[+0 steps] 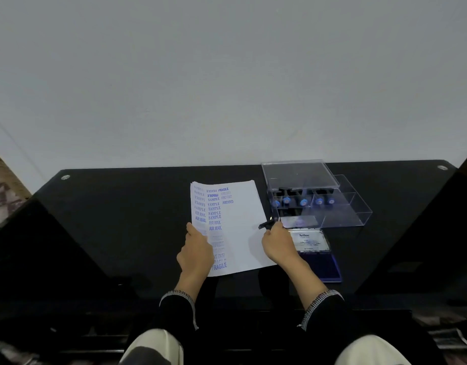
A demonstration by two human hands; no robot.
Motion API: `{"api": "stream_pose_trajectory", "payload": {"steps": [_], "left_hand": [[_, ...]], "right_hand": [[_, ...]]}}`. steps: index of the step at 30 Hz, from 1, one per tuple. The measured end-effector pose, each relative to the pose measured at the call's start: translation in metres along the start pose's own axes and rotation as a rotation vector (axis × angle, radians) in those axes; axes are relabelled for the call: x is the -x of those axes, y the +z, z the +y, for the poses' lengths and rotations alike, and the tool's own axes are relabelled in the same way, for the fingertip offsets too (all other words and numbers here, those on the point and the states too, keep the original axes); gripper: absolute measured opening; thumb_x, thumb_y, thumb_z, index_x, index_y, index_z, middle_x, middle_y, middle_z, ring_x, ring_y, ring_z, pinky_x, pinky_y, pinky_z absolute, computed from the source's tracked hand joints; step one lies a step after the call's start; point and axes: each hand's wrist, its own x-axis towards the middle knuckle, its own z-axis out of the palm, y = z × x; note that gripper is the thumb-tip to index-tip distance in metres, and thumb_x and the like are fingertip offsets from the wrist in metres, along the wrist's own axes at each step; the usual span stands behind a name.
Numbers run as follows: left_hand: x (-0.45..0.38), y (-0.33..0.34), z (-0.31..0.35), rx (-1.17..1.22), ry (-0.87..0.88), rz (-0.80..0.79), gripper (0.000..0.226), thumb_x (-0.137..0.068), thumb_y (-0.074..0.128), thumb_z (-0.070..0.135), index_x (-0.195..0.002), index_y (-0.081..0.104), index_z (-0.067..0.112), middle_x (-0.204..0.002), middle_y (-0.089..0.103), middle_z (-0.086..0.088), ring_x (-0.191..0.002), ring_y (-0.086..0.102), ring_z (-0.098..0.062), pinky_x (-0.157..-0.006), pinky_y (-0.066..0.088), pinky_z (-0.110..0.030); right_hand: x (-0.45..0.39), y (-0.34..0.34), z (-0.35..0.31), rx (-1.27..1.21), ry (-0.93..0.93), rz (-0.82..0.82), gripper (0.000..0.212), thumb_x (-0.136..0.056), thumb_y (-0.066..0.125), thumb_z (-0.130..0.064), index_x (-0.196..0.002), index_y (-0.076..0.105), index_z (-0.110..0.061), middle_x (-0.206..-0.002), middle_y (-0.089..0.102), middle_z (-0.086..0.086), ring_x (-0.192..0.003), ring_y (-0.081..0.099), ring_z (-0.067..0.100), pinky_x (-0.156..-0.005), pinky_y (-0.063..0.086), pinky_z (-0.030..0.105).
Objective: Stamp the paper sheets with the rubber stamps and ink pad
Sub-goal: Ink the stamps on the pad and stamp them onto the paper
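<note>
At the left of the frame the black glossy surface [108, 219] reaches out under a plain pale wall [227, 75]. Near the middle of the frame lies the stack of paper sheets [240, 233], a little turned, with many blue stamp prints down its left side: SAMPLE, FRAGILE, AIR MAIL, AMENDED. The left hand [197, 252] rests on the lower left part of the top sheet, and its grip takes the left edge of the paper, with the thumb on top. Just right of the centre, the right hand [278, 243] is above the right edge of the sheets. Its grip is narrow and holds a black rubber stamp [266, 223], which points to the upper left over the paper; whether the stamp touches the sheet I cannot tell. Immediately right of this hand the ink pad [322, 267] lies open on the surface, its dark blue pad toward the bottom and its lid [310, 241], with a white label, toward the top. Above it, in the right middle of the frame, stands a clear plastic box [340, 206] with its lid raised. Inside it more stamps [303, 201] with blue ends lie in a row.
</note>
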Motion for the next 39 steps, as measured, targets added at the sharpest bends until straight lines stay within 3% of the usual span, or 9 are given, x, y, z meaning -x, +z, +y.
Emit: {"api": "stream_pose_trajectory", "payload": {"steps": [5,9,11,14,18,22,26,31,39], "left_hand": [[0.008,0.002,-0.003,-0.193,-0.018,0.072,0.043,-0.103,0.041,0.032,-0.136,0.032,0.006,-0.127,0.051,-0.009,-0.103,0.06,-0.025,-0.07,0.042,-0.034],[0.011,0.002,0.0,-0.33,-0.01,0.185,0.062,-0.099,0.046,0.039,-0.147,0.024,0.005,-0.145,0.034,-0.013,-0.125,0.042,-0.029,-0.099,0.04,-0.039],[0.013,0.005,0.005,-0.255,0.152,0.226,0.055,-0.098,0.049,0.031,-0.145,0.031,0.009,-0.147,0.033,-0.012,-0.127,0.039,-0.03,-0.103,0.036,-0.041],[0.02,0.017,0.018,-0.047,0.512,0.12,0.036,-0.098,0.05,0.017,-0.134,0.05,0.014,-0.141,0.043,-0.004,-0.126,0.039,-0.023,-0.103,0.033,-0.033],[0.04,0.036,0.034,0.081,0.79,-0.117,0.031,-0.098,0.052,0.027,-0.128,0.056,0.022,-0.139,0.047,0.005,-0.131,0.038,-0.014,-0.109,0.026,-0.025],[0.05,0.053,0.037,-0.013,0.832,-0.206,0.05,-0.094,0.053,0.051,-0.139,0.048,0.031,-0.153,0.035,0.01,-0.145,0.018,-0.01,-0.115,0.004,-0.022],[0.05,0.065,0.032,-0.184,0.88,-0.215,0.067,-0.087,0.038,0.072,-0.145,0.037,0.039,-0.158,0.024,0.014,-0.148,0.007,-0.008,-0.119,-0.005,-0.027],[0.05,0.067,0.031,-0.223,0.874,-0.218,0.068,-0.087,0.033,0.073,-0.147,0.033,0.041,-0.159,0.02,0.015,-0.149,0.004,-0.007,-0.122,-0.002,-0.033],[0.055,0.063,0.033,-0.203,0.906,-0.227,0.055,-0.095,0.033,0.063,-0.147,0.029,0.046,-0.16,0.02,0.012,-0.149,0.003,-0.007,-0.121,-0.004,-0.032]], "right_hand": [[0.007,-0.002,-0.001,0.045,-0.017,-0.001,0.029,-0.099,0.034,-0.009,-0.123,0.04,0.005,-0.126,0.049,0.024,-0.117,0.047,0.037,-0.093,0.041,0.04],[0.015,-0.01,0.003,-0.049,-0.059,0.128,0.021,-0.101,0.036,-0.012,-0.115,0.045,0.0,-0.113,0.055,0.018,-0.1,0.052,0.03,-0.076,0.039,0.033],[0.02,-0.018,0.009,-0.165,-0.073,0.163,0.015,-0.101,0.039,-0.015,-0.111,0.043,-0.005,-0.096,0.058,0.013,-0.08,0.053,0.023,-0.065,0.039,0.032],[0.029,-0.034,0.023,-0.257,-0.124,0.223,0.006,-0.098,0.043,-0.013,-0.103,0.041,-0.013,-0.072,0.054,0.005,-0.062,0.049,0.017,-0.053,0.039,0.029],[0.037,-0.062,0.045,-0.231,-0.123,0.306,0.008,-0.092,0.057,-0.016,-0.086,0.056,-0.01,-0.064,0.051,-0.001,-0.059,0.048,0.01,-0.053,0.039,0.016],[0.038,-0.09,0.066,-0.177,-0.045,0.268,0.022,-0.091,0.06,-0.019,-0.079,0.054,0.0,-0.063,0.046,0.001,-0.06,0.044,0.013,-0.051,0.035,0.021],[0.035,-0.104,0.076,-0.117,-0.013,0.195,0.02,-0.086,0.06,-0.017,-0.073,0.05,-0.006,-0.063,0.046,0.002,-0.058,0.041,0.015,-0.052,0.033,0.027],[0.03,-0.099,0.073,-0.015,-0.041,0.094,0.028,-0.084,0.061,-0.017,-0.065,0.041,-0.012,-0.065,0.049,0.005,-0.063,0.044,0.021,-0.055,0.034,0.031],[0.027,-0.087,0.07,0.188,-0.035,0.073,0.017,-0.088,0.056,-0.02,-0.077,0.05,-0.01,-0.076,0.057,0.005,-0.068,0.053,0.022,-0.057,0.042,0.033]]}}
